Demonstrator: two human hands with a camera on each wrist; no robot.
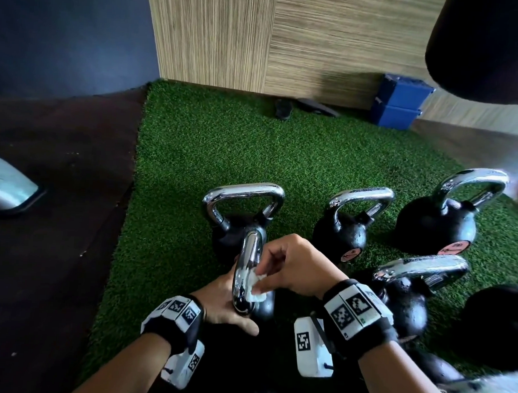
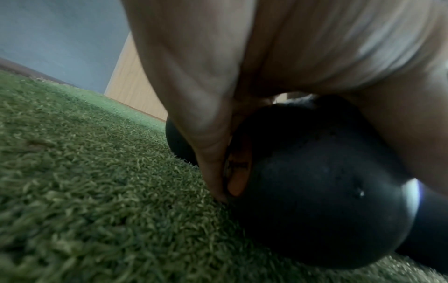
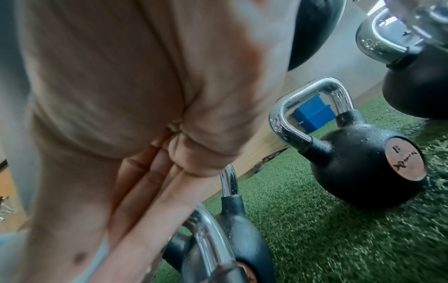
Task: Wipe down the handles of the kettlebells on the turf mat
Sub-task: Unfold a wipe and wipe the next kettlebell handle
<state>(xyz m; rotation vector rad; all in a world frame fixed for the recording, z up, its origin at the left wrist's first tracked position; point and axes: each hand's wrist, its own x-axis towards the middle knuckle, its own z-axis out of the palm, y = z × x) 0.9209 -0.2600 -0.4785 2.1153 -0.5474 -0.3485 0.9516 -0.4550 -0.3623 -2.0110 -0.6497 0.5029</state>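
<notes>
**Wiping the near kettlebell's chrome handle**

On the turf mat (image 1: 195, 140) the near kettlebell (image 1: 261, 309) stands left of several others, its chrome handle (image 1: 246, 273) seen edge-on. The right hand (image 1: 293, 266) pinches a small white wipe (image 1: 255, 288) against the handle's right side. The left hand (image 1: 226, 305) steadies the black body from the left; the left wrist view shows its fingers laid along the ball, seemingly straight rather than gripping, though that picture is blurred. The iron will likely be heavy and stay put, the wet-beaded chrome stiff and slippery, so brace the ball and wrap the soft wipe around the bar. Each kettlebell has a matte black ball and a bright handle.
</notes>
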